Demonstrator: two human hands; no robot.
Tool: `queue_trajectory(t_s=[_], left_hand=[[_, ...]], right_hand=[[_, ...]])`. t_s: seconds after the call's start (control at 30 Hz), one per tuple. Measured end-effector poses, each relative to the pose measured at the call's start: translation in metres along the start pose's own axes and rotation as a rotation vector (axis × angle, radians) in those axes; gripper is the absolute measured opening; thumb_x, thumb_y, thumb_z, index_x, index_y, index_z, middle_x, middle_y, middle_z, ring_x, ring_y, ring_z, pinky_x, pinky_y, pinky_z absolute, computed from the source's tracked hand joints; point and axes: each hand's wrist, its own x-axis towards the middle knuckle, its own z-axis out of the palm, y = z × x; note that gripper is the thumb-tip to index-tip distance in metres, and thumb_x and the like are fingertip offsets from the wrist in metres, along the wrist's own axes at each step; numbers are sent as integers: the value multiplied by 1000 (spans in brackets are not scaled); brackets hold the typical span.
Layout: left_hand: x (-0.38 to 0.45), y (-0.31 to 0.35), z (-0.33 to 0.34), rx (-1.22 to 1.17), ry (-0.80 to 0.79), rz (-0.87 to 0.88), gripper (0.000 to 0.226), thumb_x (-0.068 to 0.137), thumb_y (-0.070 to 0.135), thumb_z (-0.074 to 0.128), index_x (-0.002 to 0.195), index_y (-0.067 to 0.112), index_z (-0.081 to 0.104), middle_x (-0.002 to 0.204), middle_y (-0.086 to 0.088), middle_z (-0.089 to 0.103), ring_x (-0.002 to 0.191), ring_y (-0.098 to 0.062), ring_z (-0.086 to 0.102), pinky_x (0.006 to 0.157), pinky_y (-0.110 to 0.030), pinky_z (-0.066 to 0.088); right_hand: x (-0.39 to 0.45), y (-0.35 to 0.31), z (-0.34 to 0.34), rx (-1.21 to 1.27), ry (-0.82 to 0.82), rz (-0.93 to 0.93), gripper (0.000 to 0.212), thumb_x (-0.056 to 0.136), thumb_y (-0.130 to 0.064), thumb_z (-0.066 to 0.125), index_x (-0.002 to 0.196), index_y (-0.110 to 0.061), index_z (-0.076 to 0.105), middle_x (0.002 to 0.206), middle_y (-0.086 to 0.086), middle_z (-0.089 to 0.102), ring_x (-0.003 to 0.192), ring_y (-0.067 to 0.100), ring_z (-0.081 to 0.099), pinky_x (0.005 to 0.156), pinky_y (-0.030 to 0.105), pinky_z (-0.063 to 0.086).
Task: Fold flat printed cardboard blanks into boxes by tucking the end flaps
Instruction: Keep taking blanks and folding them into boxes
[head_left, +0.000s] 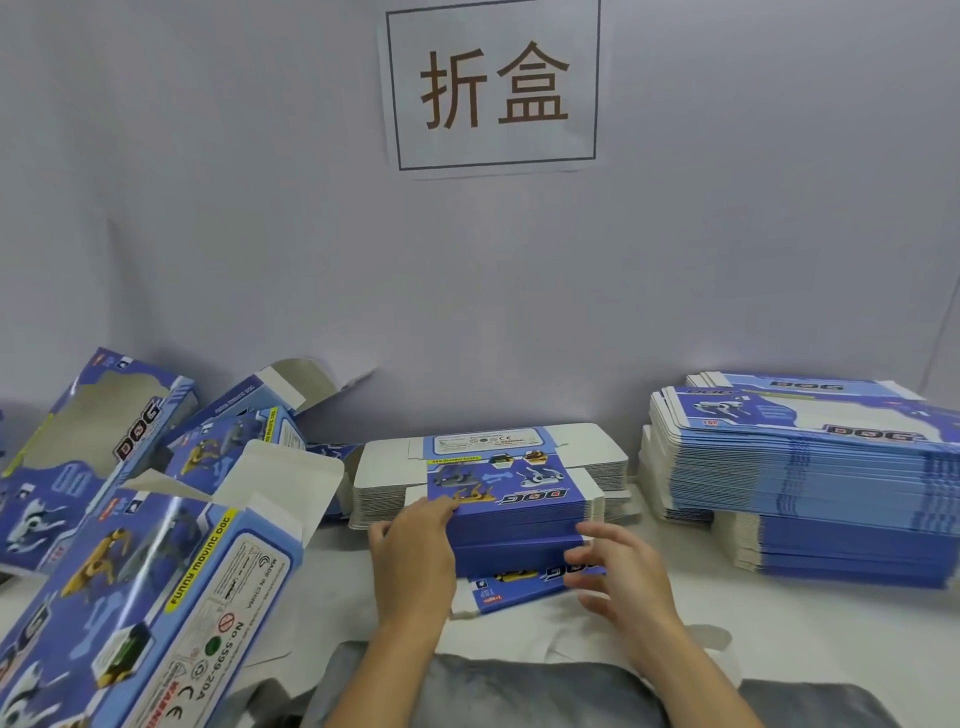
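Folded boxes (156, 561) lie far left, flaps still up. Your left hand (415, 551) rests flat-fingered on the near-left corner of the centre stack of blanks (498, 483). Your right hand (618, 571), blurred, fingers loosely spread, seems to grip nothing, just beside the stack's front. Blanks look light, stiff, slick: pinch the top one's edge. Bigger stack (810, 467) sits right.

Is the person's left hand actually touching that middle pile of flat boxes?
Touching. In the head view, the left hand lies against the near left corner of the middle pile, fingertips on its top sheet.
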Motion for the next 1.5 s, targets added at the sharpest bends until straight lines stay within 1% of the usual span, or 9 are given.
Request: queue_trajectory(t_s=[0.23,0.53,0.77,0.97,1.07,1.17,1.3,1.4,1.5], left_hand=[[8,3,-9,-15,-93,11,35,101,37,52,134,30,60,137,7,59,127,-12,49,105,-33,31],[66,22,-39,233,-436,-20,34,83,36,78,114,22,76,117,-2,70,106,-19,60,75,-28,44],[70,22,-41,236,-444,73,20,94,31,66,111,27,76,116,1,70,101,-19,62,80,-34,49],[55,26,-49,100,94,176,27,105,25,45,94,22,70,89,0,70,89,-28,61,80,-42,47],[41,48,-55,-71,466,240,17,99,18,56,91,14,71,82,-1,68,82,-24,54,77,-38,33],[21,74,-51,-82,584,282,8,92,19,68,86,16,72,78,3,68,75,-19,49,73,-35,31],[-10,85,-34,8,426,429,11,90,24,68,80,22,73,73,7,67,71,-20,56,67,-35,38],[-16,70,-26,88,-19,457,21,94,42,56,94,29,73,91,12,67,91,-14,57,82,-34,40],[-16,50,-21,-104,-407,433,25,94,45,59,99,26,74,95,9,66,90,-7,55,82,-28,46]], right_hand=[[0,3,2,-53,-9,-5,31,96,-4,43,102,-21,68,85,10,74,64,24,70,49,27,48],[1,3,9,-118,-90,16,32,96,-6,42,101,-22,68,84,9,75,64,22,71,45,22,46],[2,4,8,-97,-120,4,31,98,-10,41,100,-22,69,80,8,75,62,21,70,46,22,47],[0,4,8,-109,-109,9,30,100,-10,42,100,-22,69,81,9,75,62,20,70,48,24,49],[0,1,7,-82,-113,-9,28,101,-11,43,102,-19,69,78,9,75,58,18,68,45,23,48],[1,1,7,-25,-138,-52,23,101,-17,47,105,-17,70,79,9,75,60,19,67,45,24,46],[5,2,6,308,-252,-31,44,99,-49,43,114,-16,69,101,12,76,86,28,71,70,35,50],[5,0,-3,530,-383,-15,61,92,-63,40,120,-17,68,116,14,72,102,34,70,87,44,50],[2,1,3,452,-364,-37,44,96,-46,50,119,-11,65,108,17,74,92,34,73,75,42,56]])
